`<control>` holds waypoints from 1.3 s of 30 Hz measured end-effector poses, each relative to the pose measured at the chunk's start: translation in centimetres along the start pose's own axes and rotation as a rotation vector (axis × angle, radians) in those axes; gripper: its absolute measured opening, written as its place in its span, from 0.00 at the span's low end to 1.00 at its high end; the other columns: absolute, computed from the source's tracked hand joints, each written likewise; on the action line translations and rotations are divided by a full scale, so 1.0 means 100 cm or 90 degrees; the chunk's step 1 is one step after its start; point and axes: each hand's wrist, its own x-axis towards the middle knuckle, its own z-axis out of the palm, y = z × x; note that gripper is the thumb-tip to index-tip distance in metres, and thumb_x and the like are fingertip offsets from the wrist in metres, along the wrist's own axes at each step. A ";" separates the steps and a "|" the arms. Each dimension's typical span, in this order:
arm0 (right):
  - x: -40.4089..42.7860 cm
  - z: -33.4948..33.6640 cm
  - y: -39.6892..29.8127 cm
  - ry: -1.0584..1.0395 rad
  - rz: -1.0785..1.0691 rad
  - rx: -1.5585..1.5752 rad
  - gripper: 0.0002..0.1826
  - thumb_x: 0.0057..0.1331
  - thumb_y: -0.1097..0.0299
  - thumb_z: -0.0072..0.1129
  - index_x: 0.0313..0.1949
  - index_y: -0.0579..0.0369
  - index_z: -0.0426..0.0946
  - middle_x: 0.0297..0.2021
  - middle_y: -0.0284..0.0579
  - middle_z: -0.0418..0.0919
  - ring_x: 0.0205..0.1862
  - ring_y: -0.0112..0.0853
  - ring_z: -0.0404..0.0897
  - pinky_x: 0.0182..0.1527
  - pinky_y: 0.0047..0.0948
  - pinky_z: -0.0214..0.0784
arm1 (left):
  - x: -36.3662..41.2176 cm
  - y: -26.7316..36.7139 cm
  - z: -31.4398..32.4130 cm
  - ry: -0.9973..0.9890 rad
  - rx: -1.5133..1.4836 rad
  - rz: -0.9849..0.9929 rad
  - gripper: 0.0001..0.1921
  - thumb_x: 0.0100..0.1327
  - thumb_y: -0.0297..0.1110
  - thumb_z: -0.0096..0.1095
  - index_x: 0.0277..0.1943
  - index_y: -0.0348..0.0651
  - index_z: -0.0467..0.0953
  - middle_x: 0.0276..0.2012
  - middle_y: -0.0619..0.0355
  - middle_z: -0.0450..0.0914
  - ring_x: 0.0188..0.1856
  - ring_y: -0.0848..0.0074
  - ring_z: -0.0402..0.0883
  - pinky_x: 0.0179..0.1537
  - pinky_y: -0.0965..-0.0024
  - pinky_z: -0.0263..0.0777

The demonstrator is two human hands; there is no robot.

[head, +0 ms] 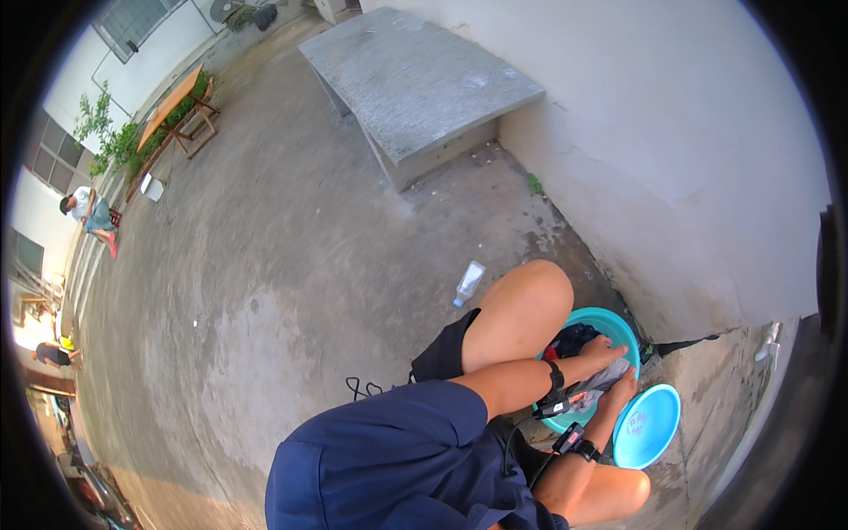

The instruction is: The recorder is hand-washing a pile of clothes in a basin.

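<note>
Before me stands a turquoise plastic basin (626, 326) holding several pieces of clothing, among them a dark garment (575, 339) on the far-left side. My left hand (601, 351) grips one end of a grey cloth (611, 375) over the basin. The lower part of that cloth is in my right hand (619, 392), close to the basin's rim. Both wrists carry black straps with small devices. A lighter blue basin (652, 421) leans beside the turquoise one, to the right of my right hand. Whether water stands under the clothes I cannot tell.
A clear plastic bottle (470, 281) lies on the concrete by my left knee. A grey slab table (424, 73) adjoins the white wall (636, 132). A tap (768, 348) is beyond the basins. A wooden table (171, 103), a seated person (93, 211) and another person (53, 354) are farther off.
</note>
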 end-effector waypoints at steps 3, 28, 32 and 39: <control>0.003 -0.005 -0.003 0.051 0.001 0.017 0.22 0.79 0.56 0.44 0.49 0.67 0.75 0.42 0.50 0.82 0.41 0.35 0.82 0.44 0.35 0.75 | 0.005 -0.008 0.004 -0.003 0.007 0.036 0.41 0.57 0.63 0.70 0.58 0.31 0.74 0.53 0.40 0.80 0.55 0.58 0.80 0.55 0.63 0.72; 0.002 -0.011 0.008 -0.049 -0.004 0.039 0.22 0.75 0.54 0.49 0.52 0.62 0.78 0.47 0.46 0.81 0.47 0.34 0.80 0.50 0.33 0.72 | -0.012 -0.006 0.037 -0.087 -0.019 0.045 0.22 0.61 0.50 0.70 0.42 0.36 0.83 0.39 0.47 0.85 0.41 0.64 0.85 0.45 0.64 0.76; -0.019 0.009 -0.012 -0.062 0.095 0.177 0.22 0.77 0.52 0.46 0.52 0.59 0.77 0.45 0.46 0.81 0.47 0.34 0.81 0.49 0.34 0.74 | -0.010 -0.005 0.037 -0.085 0.014 0.081 0.23 0.64 0.51 0.66 0.44 0.35 0.83 0.40 0.49 0.85 0.41 0.68 0.84 0.43 0.64 0.75; -0.079 0.072 -0.025 0.018 -0.253 -0.287 0.29 0.79 0.52 0.41 0.55 0.71 0.77 0.51 0.55 0.81 0.51 0.37 0.79 0.55 0.33 0.70 | 0.050 -0.039 0.012 -0.269 -0.310 0.065 0.17 0.74 0.45 0.54 0.48 0.41 0.83 0.40 0.60 0.84 0.37 0.78 0.80 0.41 0.70 0.73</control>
